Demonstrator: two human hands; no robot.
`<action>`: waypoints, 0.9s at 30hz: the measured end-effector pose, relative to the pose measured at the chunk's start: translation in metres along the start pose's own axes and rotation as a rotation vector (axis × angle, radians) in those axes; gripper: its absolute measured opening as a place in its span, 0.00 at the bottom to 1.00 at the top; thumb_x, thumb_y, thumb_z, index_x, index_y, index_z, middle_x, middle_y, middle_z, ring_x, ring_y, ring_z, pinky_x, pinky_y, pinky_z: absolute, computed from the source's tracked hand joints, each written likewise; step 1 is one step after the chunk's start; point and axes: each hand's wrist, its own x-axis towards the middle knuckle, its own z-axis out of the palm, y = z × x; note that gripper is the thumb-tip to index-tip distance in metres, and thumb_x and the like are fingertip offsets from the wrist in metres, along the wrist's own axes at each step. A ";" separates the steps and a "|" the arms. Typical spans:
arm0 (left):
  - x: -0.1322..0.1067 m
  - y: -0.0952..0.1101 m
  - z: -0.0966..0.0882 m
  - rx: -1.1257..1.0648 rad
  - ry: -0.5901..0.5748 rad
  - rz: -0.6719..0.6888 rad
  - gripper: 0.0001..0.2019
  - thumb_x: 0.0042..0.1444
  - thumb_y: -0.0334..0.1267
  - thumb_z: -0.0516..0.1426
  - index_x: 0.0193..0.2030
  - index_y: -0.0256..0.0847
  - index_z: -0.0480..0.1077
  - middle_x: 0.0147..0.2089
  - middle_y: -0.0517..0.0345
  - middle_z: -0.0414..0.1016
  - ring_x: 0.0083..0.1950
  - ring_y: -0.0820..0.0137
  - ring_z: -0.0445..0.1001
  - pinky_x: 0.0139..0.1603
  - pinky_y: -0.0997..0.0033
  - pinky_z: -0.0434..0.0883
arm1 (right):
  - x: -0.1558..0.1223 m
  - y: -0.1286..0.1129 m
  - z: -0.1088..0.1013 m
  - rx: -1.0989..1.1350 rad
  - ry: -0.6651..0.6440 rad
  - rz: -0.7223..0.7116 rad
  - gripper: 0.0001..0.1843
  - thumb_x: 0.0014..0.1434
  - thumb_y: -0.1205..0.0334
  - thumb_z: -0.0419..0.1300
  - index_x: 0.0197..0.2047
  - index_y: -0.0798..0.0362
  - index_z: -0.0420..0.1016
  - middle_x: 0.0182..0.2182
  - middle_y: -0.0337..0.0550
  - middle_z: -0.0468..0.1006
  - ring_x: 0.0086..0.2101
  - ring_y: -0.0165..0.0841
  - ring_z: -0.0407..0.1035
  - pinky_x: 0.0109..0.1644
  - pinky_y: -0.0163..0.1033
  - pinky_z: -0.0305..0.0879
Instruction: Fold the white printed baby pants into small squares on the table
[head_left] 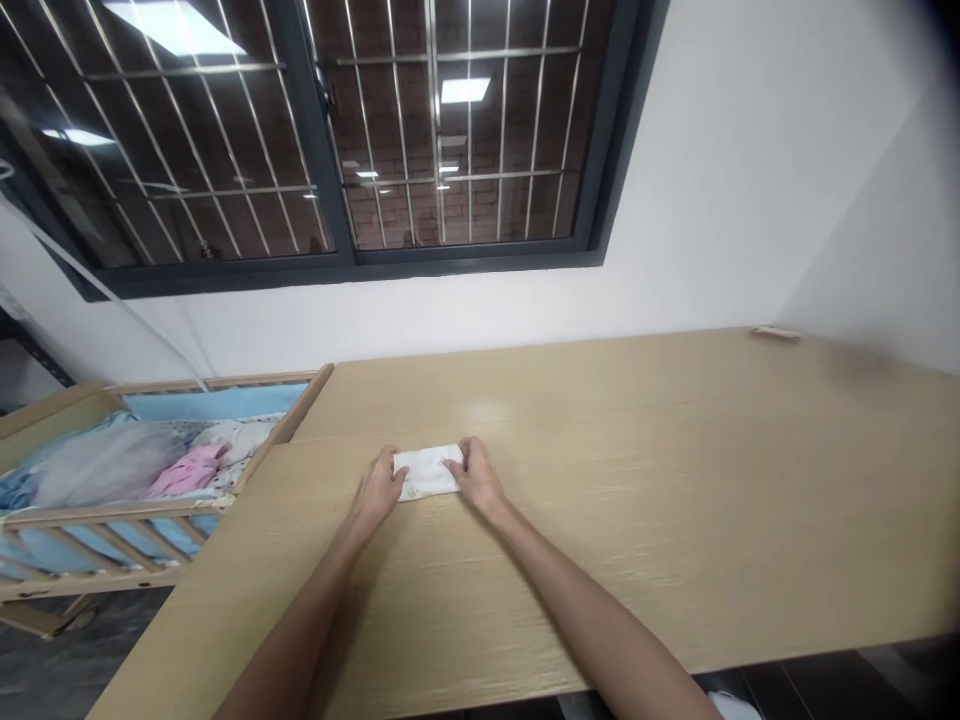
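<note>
White cloth (pixel 429 472), folded into a small, neat rectangle wider than it is deep, lies between the person's two hands on the pale, wood-grained tabletop (pixel 600 480). Its upper face looks mostly smooth and matte, with a few faint printed marks; one greenish spot shows near the lower left corner, too small to make out. The near edge runs fairly straight, slightly tilted, rising toward the right. How many layers it has cannot be told.

The left hand (pixel 381 487) holds the left end in a narrow grip, its thumb on the upper face and its fingers curled at the far corner. The right hand (pixel 480 482) holds the opposite end likewise, thumb laid inward over the surface, the grip equally narrow. Whether fingertips reach underneath is hidden.

To the left, beside the tabletop, stands a wooden crib (pixel 112 513) with blue lining (pixel 225 402), containing a pink cloth (pixel 191 470) and other bedding. A dark-framed window (pixel 345 220) with metal bars is set in the white wall (pixel 690 200) beyond.
</note>
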 end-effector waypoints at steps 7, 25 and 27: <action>-0.029 0.022 0.035 0.162 0.032 0.231 0.34 0.70 0.50 0.44 0.74 0.29 0.45 0.75 0.34 0.50 0.77 0.55 0.47 0.74 0.50 0.50 | -0.009 -0.022 0.003 -0.282 -0.298 -0.590 0.29 0.70 0.60 0.47 0.72 0.54 0.56 0.70 0.55 0.58 0.69 0.44 0.49 0.72 0.53 0.46; -0.039 -0.015 0.018 0.554 0.001 0.314 0.37 0.69 0.56 0.43 0.73 0.25 0.50 0.75 0.31 0.52 0.77 0.49 0.48 0.73 0.47 0.53 | -0.004 0.007 -0.035 -0.358 -0.443 -0.278 0.43 0.71 0.36 0.35 0.77 0.57 0.40 0.75 0.52 0.41 0.73 0.42 0.35 0.74 0.52 0.35; -0.034 -0.013 0.007 0.506 0.009 0.392 0.34 0.69 0.55 0.46 0.71 0.30 0.55 0.73 0.35 0.57 0.74 0.51 0.55 0.70 0.49 0.57 | -0.005 0.004 -0.040 -0.327 -0.389 -0.373 0.40 0.71 0.38 0.39 0.77 0.54 0.44 0.75 0.51 0.42 0.73 0.43 0.36 0.74 0.54 0.37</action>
